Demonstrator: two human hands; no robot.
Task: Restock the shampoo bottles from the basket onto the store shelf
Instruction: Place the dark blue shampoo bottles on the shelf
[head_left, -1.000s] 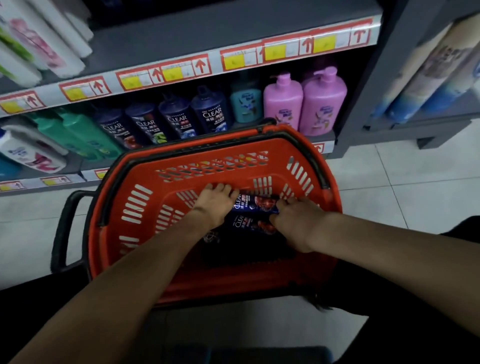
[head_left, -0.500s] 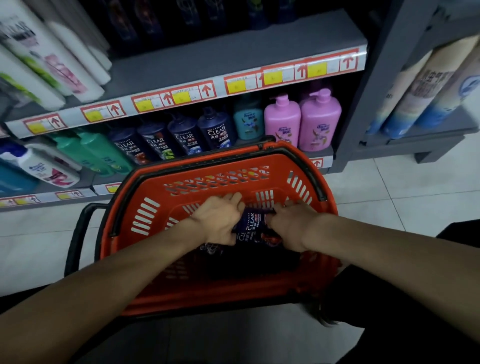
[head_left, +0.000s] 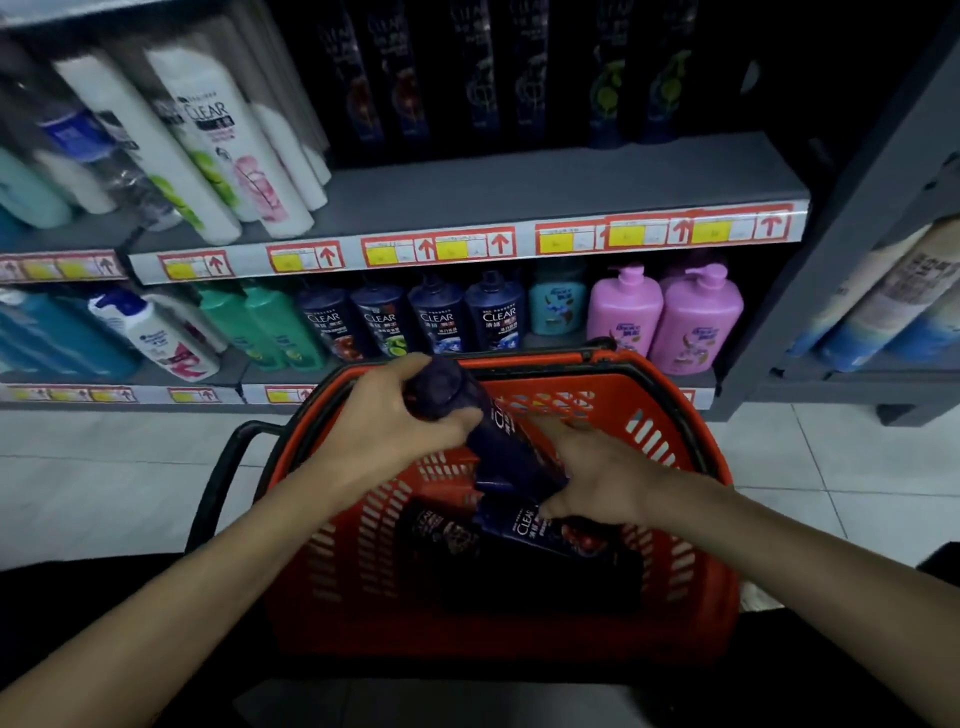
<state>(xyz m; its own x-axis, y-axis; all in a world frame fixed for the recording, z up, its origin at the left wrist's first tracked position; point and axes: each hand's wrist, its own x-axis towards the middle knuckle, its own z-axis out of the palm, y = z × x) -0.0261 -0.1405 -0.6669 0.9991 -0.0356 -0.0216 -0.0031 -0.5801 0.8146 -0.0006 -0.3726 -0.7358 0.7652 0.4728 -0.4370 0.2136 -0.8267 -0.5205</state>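
- The left hand (head_left: 387, 421) is raised over the far-left edge of the red shopping basket (head_left: 519, 634). Its fingers are curled round the thick end of a dark blue Clear shampoo bottle (head_left: 506, 441) and grip it firmly.
- This bottle is tilted, its upper end near the far rim of the basket and its lower end pointing down into the middle.
- The right hand (head_left: 608, 478) is inside the basket, near the right wall. Its fingers are spread and rather straight, a little blurred, and it grasps nothing. The thumb tip touches a second Clear bottle (head_left: 524, 530).
- The second bottle lies flat on the basket bottom, and a darker bottle (head_left: 441, 535) lies just beside it on the left.
- Both forearms are bare and reach forward from the lower corners of the view.
- The basket stands on a white tiled floor (head_left: 104, 467), in front of a grey store shelf (head_left: 519, 176).
- On the lowest board, a row of dark Clear bottles (head_left: 410, 322) stands behind the basket, with pink pump bottles (head_left: 670, 317) at the right end and green bottles (head_left: 260, 322) to the left.
- Red and yellow price labels (head_left: 441, 249) run along the front edge of the board.
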